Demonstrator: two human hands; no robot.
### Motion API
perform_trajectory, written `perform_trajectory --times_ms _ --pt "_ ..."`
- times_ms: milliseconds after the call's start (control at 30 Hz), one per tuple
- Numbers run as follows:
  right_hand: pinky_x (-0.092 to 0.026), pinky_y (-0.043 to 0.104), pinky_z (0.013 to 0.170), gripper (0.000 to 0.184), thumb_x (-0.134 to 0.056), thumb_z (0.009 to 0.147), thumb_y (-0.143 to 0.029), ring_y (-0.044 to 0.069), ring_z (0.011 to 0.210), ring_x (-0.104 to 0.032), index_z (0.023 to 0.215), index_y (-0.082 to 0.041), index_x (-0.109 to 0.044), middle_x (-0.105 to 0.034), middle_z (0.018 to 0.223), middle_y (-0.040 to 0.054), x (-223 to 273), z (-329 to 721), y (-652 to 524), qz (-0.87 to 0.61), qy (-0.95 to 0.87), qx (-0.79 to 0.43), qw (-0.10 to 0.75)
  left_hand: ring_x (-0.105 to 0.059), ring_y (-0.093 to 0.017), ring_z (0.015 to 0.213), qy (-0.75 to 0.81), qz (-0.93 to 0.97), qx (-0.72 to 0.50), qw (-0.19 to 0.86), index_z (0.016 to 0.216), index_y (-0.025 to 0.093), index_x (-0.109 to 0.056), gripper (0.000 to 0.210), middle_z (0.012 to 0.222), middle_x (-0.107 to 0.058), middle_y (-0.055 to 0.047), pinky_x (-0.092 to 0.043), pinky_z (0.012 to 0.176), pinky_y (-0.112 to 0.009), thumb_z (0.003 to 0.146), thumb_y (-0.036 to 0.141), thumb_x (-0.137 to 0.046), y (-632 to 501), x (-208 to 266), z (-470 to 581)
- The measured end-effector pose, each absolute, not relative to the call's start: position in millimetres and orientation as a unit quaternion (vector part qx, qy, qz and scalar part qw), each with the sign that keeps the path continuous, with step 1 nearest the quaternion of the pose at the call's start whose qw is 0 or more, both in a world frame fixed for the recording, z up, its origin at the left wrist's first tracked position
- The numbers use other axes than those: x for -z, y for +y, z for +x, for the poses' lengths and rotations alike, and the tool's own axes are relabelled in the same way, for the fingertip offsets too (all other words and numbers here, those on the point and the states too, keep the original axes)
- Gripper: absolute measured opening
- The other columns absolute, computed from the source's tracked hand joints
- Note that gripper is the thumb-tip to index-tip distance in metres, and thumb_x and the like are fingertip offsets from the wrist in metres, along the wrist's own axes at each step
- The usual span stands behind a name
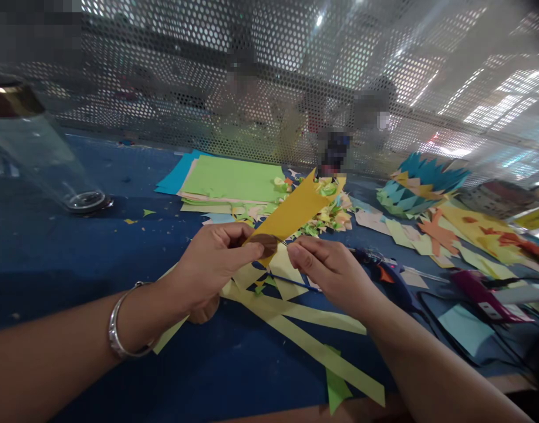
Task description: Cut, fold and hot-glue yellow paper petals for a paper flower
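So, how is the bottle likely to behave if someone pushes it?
The bottle may tip, being tall and narrow. Once down, it could roll, as it looks round. It might feel slippery, since it looks smooth.

A silver-coloured, ring-shaped metal bangle (115, 328) is circling the person's left wrist (140, 323), its band gleaming. A small rounded knob (140, 284) is sitting at its top. Either side of the bangle, the left hand (211, 264) and left forearm (53, 355) are showing bare; to its right, the right hand (333, 270) and right forearm (421, 349) likewise.
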State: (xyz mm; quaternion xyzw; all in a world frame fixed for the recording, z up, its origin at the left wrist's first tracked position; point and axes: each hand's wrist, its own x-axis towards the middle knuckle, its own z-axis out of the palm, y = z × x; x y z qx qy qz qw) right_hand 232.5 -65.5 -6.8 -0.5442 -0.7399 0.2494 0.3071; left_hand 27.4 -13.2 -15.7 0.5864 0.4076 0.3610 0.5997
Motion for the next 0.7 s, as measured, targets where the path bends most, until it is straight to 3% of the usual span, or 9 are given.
perform_trajectory --times_ms 700 --pt "-0.028 0.030 0.057 0.044 -0.039 0.103 -0.050 0.011 0.060 -0.040 0.071 -0.020 -0.047 -0.040 0.063 -0.0035 10.4 237.5 -63.5 -0.546 -0.755 -0.239 0.273 -0.068 -0.020 0.085 0.396 0.604 -0.338 0.604 0.078 0.021 -0.078 0.008 0.085 -0.077 -0.005 -0.048 0.082 -0.031 0.075 0.023 -0.071 -9.7 18.3 29.9"
